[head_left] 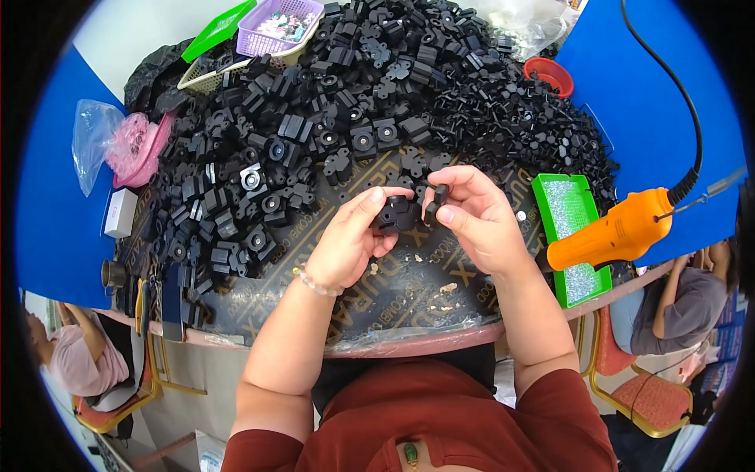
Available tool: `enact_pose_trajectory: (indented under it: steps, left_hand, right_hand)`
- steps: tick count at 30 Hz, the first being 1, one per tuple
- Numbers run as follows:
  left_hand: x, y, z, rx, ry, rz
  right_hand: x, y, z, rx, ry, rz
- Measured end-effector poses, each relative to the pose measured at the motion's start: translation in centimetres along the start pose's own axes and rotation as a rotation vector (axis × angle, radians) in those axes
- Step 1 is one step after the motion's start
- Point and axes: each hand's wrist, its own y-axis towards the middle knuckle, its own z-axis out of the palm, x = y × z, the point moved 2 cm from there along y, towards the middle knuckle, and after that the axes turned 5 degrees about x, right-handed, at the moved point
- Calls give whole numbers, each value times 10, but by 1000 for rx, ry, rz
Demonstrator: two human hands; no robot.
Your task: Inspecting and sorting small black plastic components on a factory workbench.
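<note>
Over the near middle of the table, my left hand (pixel 354 236) grips a black plastic block (pixel 396 214) between thumb and fingers. Close on its right, my right hand (pixel 476 216) pinches a smaller black plastic piece (pixel 434 206), its exact kind unclear. The two parts are held nearly side by side; whether they touch I cannot tell. Beyond my hands spreads a large heap of black plastic housings (pixel 330 102), some with round metal centres. Smaller black knob-like pieces (pixel 519 118) are heaped at the right.
An orange power screwdriver (pixel 613 230) on a black cable hangs over a green tray (pixel 543 189) of small silvery parts. A red bowl (pixel 549 75), purple basket (pixel 252 39) and pink tray (pixel 161 149) ring the heap. Blue partitions stand both sides; people sit beyond.
</note>
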Motion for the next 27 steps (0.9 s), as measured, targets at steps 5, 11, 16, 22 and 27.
enact_pose_trajectory:
  steps: [5,11,16,22,27]
  left_hand:
    - [2,1,4,-4,5,-46]
    - [5,-1,2,9,67,-146]
    - [8,1,2,0,74,-147]
    - [14,-1,-8,37,169,-174]
    - [3,-4,3,61,246,-36]
  right_hand:
    - [-4,-1,-2,38,47,114]
    - [-4,-1,-1,93,295,206]
    - [-9,-3,-2,102,190,192]
    - [-2,-2,7,175,-160,151]
    - [2,-3,8,186,-569,148]
